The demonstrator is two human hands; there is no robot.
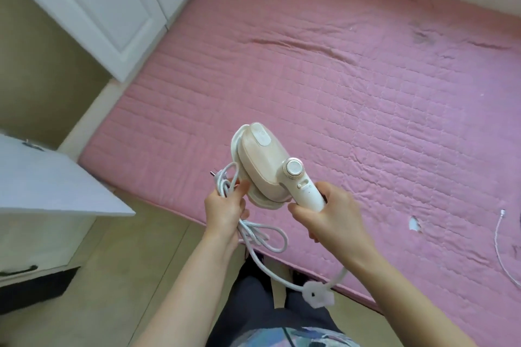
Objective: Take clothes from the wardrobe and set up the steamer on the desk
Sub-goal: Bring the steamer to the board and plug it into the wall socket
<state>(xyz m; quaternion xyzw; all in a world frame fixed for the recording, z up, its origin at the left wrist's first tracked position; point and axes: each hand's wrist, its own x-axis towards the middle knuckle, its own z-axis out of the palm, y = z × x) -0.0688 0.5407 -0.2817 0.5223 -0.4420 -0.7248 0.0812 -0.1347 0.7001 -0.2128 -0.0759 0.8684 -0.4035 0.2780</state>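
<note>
The steamer point(266, 162) is held in the air above the near edge of the bed point(366, 79), clear of every surface. The right hand point(328, 211) is wrapped around its handle; the left hand point(225, 203) grips a gathered bundle of the power cord point(255, 234) and touches the lower edge of the steamer head. The long axis of the steamer runs from the handle at 5 o'clock to the head tip at 11 o'clock. The table point(56, 186) lies at 9 o'clock from the hands, so the left hand is nearer to it. Judged from this, the coming move is a carry leftward, cord side leading.

The body is smooth, rigid plastic, cream and pale pink, with a rounded head, a knurled metal dial and a cylindrical white handle. The cord is white, flexible and looped; its plug point(215, 175) projects at 10 o'clock from the left hand. The bed cover is pink quilted fabric, lightly wrinkled.
</note>
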